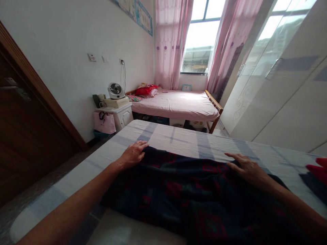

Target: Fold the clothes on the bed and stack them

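Note:
A dark navy garment with red and green patterning [178, 190] lies spread over the bed in front of me; its exact kind is too dark to tell. At its far left corner, my left hand [134, 154] rests with fingers stretched out over the cloth's edge. My right hand [244, 166] lies on the far right part of the garment, fingers apart and the index finger reaching past the edge. Beneath is a bed with a white sheet and blue-grey stripes [176, 135]. The garment's near side runs out of view at the bottom right.
Folded red and dark clothes [316, 173] lie at the right edge. Beyond stands a second bed with a pink sheet [176, 103]. A small fan [115, 90] sits on a white cabinet [124, 115]. A wardrobe [276, 88] stands right, a brown door [30, 129] left.

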Available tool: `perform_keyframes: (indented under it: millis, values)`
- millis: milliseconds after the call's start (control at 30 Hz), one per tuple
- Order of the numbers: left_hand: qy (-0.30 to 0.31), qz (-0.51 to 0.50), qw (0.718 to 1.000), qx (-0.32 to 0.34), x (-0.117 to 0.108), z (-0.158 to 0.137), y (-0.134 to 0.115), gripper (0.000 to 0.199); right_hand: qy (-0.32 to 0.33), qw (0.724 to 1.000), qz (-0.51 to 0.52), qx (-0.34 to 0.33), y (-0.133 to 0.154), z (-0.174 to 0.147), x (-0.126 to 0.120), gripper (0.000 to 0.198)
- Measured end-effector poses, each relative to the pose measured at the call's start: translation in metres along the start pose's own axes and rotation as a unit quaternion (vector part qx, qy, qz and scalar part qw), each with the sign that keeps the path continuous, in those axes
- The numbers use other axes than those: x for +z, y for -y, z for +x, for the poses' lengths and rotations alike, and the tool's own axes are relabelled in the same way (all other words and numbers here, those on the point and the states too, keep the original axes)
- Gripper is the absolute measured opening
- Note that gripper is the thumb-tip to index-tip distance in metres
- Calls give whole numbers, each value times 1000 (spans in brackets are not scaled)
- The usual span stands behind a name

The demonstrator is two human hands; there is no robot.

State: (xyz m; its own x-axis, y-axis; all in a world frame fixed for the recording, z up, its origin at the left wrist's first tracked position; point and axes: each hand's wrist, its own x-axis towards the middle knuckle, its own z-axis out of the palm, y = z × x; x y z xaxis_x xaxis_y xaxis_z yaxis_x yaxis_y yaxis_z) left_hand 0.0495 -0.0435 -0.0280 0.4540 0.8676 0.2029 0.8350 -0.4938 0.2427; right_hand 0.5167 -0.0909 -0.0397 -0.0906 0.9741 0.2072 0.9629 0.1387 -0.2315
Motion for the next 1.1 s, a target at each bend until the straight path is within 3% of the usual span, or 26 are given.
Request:
perform_keyframes:
  millis: [100, 233, 333, 433, 500, 600, 700, 800, 933, 1100]
  values:
    - [28, -11, 999, 20, -4, 6, 29, 55, 32, 999, -25, -16, 3, 3, 12, 54]
    - [23, -10, 999, 31, 0, 4, 33, 45, 59, 996, -50, -34, 5, 2, 18, 30]
    - [-1, -8, 1000, 29, 1, -3, 27, 29, 31, 996, -47, -65, 6, -6, 16, 19]
    - [-17, -16, 998, 51, -8, -16, 20, 26, -26, 994, -28, -99, 6, -17, 12, 15]
    - [-8, -77, 996, 42, -19, -24, 18, 24, -49, 993, -10, -103, 4, -23, 8, 12]
    - [23, -205, 978, -37, -36, -26, 22, 11, -52, 997, 12, -61, -1, -25, 0, 17]
    - [27, -277, 949, -147, -41, -13, 34, 29, -28, 999, 21, -3, -4, -18, -4, 27]
    - [15, -299, 927, -227, -29, -1, 46, 45, -12, 999, -3, 51, -9, -10, -1, 34]
    - [24, -283, 926, -248, -10, -4, 55, 67, -29, 992, -29, 119, -23, -7, 5, 42]
    - [15, -147, 960, -239, 4, -19, 65, 78, -5, 984, 3, 179, -44, -7, 1, 46]
